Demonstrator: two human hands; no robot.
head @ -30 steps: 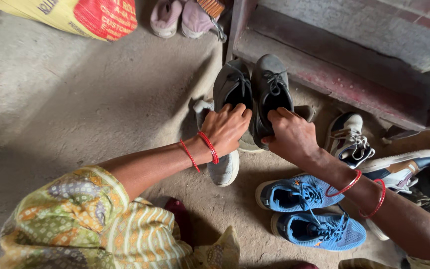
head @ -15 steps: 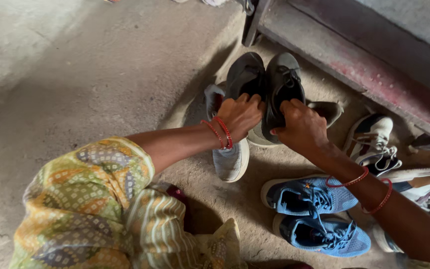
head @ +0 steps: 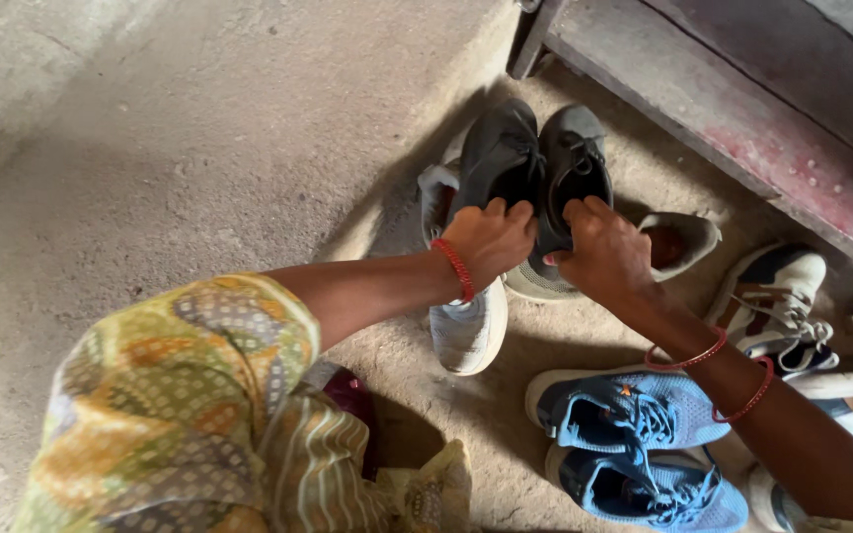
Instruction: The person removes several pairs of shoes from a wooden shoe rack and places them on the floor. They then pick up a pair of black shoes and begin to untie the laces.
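The fingers (head: pixel 505 209) of the left hand (head: pixel 487 240) curl over the heel rim of a dark grey lace-up fabric shoe (head: pixel 498 158), clamped on it with the fingertips hooked inside the opening. Just beside them, the fingers (head: pixel 584 209) of the right hand (head: pixel 604 255) close in the same way on the heel rim of the matching dark grey lace-up shoe (head: pixel 575 163). The two dark shoes stand side by side, touching, toes pointing away from the person towards a worn reddish wooden bench frame (head: pixel 742 109).

Both hands hold the pair above other footwear. Under the left hand lies a pale grey mesh sneaker (head: pixel 466 331), its toe pointing towards the person. Under and to the right of the right hand lies a beige slip-on shoe (head: pixel 678 242), partly hidden by the dark pair.

A red thread bangle (head: pixel 456 268) circles the left wrist, and two thin red bangles (head: pixel 718 375) sit on the right forearm. The left arm comes out of a short sleeve of yellow-green patterned cloth (head: pixel 180 395).

Below the right forearm two bright blue knit sneakers with blue laces (head: pixel 644 444) lie side by side on the dusty concrete floor (head: pixel 199 148). Further right a white and navy lace-up sneaker (head: pixel 777 296) rests near the bench frame, with more shoes cut off at the right edge.
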